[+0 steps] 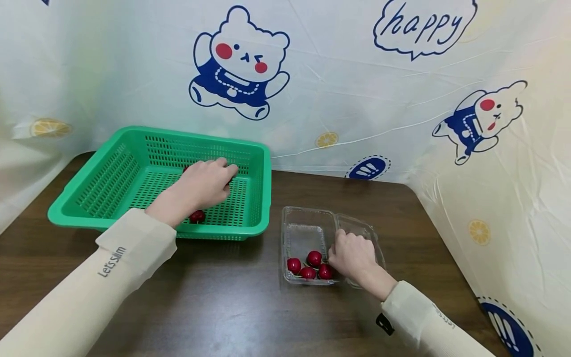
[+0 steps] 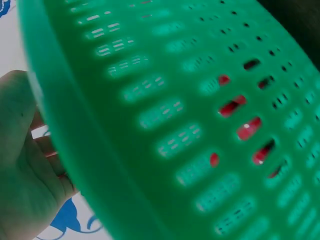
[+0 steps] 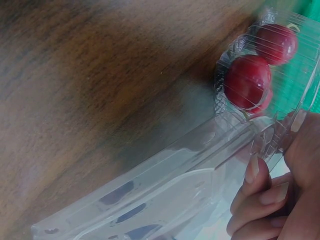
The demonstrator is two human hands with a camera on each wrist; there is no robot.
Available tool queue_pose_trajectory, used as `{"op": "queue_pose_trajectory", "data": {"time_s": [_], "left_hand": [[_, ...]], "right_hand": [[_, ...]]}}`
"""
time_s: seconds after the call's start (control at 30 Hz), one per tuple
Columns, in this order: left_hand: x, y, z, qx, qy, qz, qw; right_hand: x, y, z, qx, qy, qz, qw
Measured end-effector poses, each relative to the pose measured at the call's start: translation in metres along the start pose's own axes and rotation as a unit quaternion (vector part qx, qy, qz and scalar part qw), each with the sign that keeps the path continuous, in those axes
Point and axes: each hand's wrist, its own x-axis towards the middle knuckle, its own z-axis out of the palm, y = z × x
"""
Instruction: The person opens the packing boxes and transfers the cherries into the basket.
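Observation:
My left hand reaches down inside a green plastic basket, back of the hand up. Dark red cherries show at its edges, and another cherry lies on the basket floor near the wrist. In the left wrist view the basket wall hides its fingertips, so I cannot tell whether they hold a cherry. Several red cherries with stems sit at the near end of a clear plastic box. With curled fingers, my right hand grips the box where its tray meets the opened lid.
Basket and box stand on a dark brown wooden table, the basket left and the box right. A white printed cloth hangs behind the table and along its right side. A small black object is at the right sleeve's cuff.

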Motion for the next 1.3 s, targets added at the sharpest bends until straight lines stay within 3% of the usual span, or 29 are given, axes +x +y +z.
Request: {"op": "queue_pose_trajectory", "data": {"time_s": [0.43, 0.73, 1.3], "left_hand": [[-0.009, -0.022, 0.004, -0.016, -0.029, -0.036, 0.9988], [-0.011, -0.035, 0.006, 0.002, -0.055, -0.066, 0.9963], [-0.019, -0.057, 0.012, -0.037, -0.112, -0.095, 0.9884]], "right_hand": [[0.001, 0.001, 0.001, -0.002, -0.014, 0.002, 1.000], [0.001, 0.001, 0.000, 0.004, -0.011, -0.001, 1.000], [0.001, 0.001, -0.001, 0.002, -0.018, 0.003, 1.000]]}}
